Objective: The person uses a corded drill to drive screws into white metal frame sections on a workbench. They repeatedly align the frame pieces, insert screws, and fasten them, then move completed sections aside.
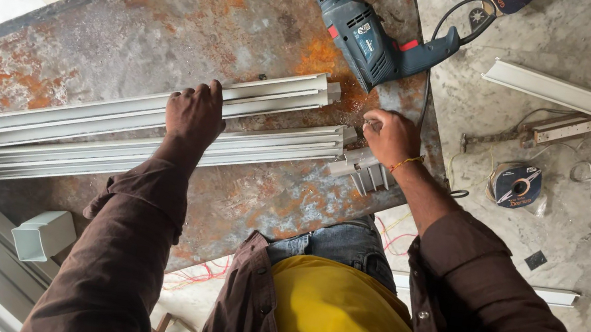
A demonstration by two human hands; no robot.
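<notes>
— How are the arms set?

— Both reach forward from brown sleeves over the rusty metal sheet tabletop (176,15). The left hand (194,114) lies palm down, fingers curled together, pressing on the long grey-white aluminium channel profiles (115,130) that run from the tabletop's left edge toward its right edge. The right arm bends in at the elbow, an orange thread on its wrist.

— Any containers?

— Only a small white open-ended square tube piece (43,235) below the tabletop's near-left edge; I cannot tell what is inside.

— And the right hand?

— The right hand (390,136) is closed, fingertips pinched on something small at the profiles' right ends; what it is I cannot tell. Just beneath it a short grey ribbed aluminium piece (364,172) sits at the tabletop's near-right edge, touching the profile ends.

— What else is near?

— A blue-grey electric drill (363,34) lies at the far-right corner, near the right hand, its black cord looping onto the concrete floor (495,136).
</notes>
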